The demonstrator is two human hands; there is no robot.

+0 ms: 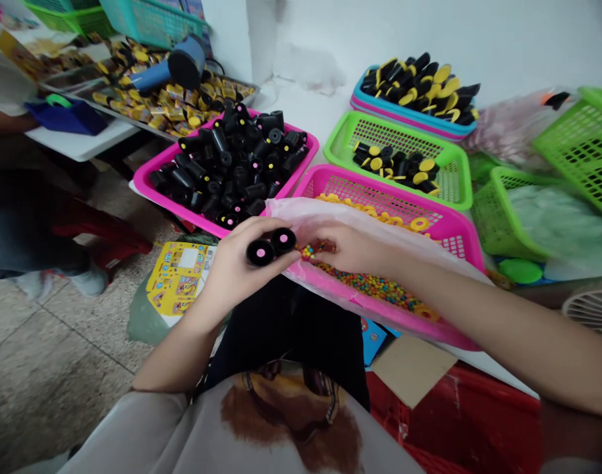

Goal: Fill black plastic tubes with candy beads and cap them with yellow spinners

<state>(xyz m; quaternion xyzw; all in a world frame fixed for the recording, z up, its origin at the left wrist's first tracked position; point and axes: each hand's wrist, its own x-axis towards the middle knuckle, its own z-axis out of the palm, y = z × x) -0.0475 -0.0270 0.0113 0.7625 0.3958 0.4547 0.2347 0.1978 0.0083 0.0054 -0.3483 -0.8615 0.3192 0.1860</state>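
Two black cylinders (271, 247) with pink dots on their round ends lie side by side in my left hand (242, 263), its fingers wrapped round them. Just to the right, my right hand (338, 247) has its fingers curled over small colorful beads (375, 288), some of them at the fingertips. These beads lie on thin white plastic inside a pink basket (466, 240). Yellow ring-shaped pieces (419, 224) are behind the plastic in the same basket. To the left, another pink basket (145, 172) is heaped with black cylinders (226, 158), some with pink or yellow dots.
Behind are a green basket (459, 187) and a blue basket (357, 92), both holding black and yellow pieces. A tray (249, 95) of yellow items stands at back left, near a person (7, 85). More green baskets (498, 217) and a fan (592, 309) are at right.
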